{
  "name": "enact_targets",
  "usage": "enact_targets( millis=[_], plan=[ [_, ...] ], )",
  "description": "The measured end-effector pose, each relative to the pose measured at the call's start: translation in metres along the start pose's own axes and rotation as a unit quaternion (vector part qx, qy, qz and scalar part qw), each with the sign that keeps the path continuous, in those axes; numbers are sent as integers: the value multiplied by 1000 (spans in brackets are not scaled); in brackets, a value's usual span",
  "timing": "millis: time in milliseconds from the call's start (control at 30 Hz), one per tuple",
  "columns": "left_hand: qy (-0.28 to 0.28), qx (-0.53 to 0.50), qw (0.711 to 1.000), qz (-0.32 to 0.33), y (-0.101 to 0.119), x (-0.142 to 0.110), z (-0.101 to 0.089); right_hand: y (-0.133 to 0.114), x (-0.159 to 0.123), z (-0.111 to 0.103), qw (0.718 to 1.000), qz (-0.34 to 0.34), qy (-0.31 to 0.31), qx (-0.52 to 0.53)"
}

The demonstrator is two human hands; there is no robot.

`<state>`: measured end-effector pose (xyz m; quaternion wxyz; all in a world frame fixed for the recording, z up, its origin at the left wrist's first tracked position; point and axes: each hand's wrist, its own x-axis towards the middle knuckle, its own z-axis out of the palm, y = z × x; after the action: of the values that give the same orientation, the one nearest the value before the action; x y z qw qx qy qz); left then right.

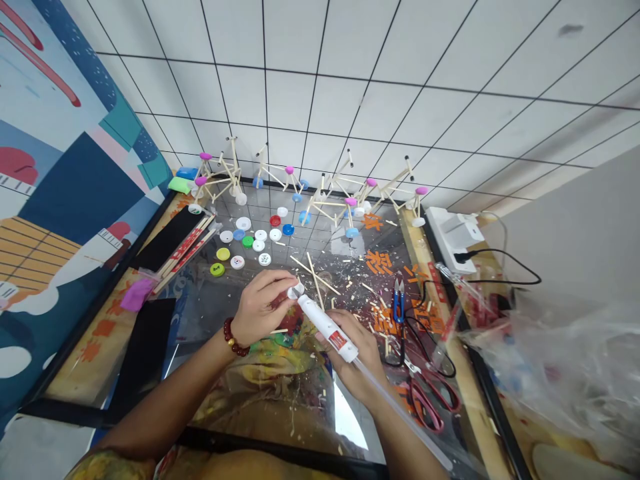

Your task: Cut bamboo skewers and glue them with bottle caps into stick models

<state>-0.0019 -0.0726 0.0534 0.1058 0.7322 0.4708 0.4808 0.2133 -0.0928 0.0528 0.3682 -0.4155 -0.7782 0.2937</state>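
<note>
My right hand (357, 347) is wrapped round a white hot glue gun (323, 323), with a long clear glue stick (405, 413) sticking out of its back end. The gun's tip points up and left, against or very close to a small white bottle cap (295, 291). Thumb and fingers of my left hand (263, 303) pinch that cap; whether the tip touches it I cannot tell. Just beyond both hands, thin wooden sticks (316, 277) lie crossed on the table. Loose bottle caps (248, 242) in white, green, yellow, blue and red are spread to the left.
Several stick figures (320, 200) with cap feet and pink pieces stand along the back edge. Blue snips (399, 300), red-handled scissors (425, 400) and a black cable lie right, by a white power strip (447, 237). Bundled sticks (185, 250) lie left; wood scraps litter the table.
</note>
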Motion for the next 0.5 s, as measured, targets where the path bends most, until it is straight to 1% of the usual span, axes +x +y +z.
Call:
enact_targets(
  millis=[167,267,333,400,467,500],
  plan=[
    [-9,25,999,20,1,0,0,1,-1,0,1000,14,0,-6],
    [0,29,1000,-1,0,0,1,0,-2,-2,1000,0,5,-5],
    [18,20,999,-39,-1,0,2,-1,-2,-4,1000,-6,19,-1],
    [30,-3,995,-94,-3,1,2,-2,-3,-6,999,-4,35,1],
    [27,-59,985,-158,-5,2,3,-3,-4,-7,999,-2,52,-1],
    [20,-100,976,-194,-6,2,3,-3,-5,-8,998,-1,59,-3]
  ],
)
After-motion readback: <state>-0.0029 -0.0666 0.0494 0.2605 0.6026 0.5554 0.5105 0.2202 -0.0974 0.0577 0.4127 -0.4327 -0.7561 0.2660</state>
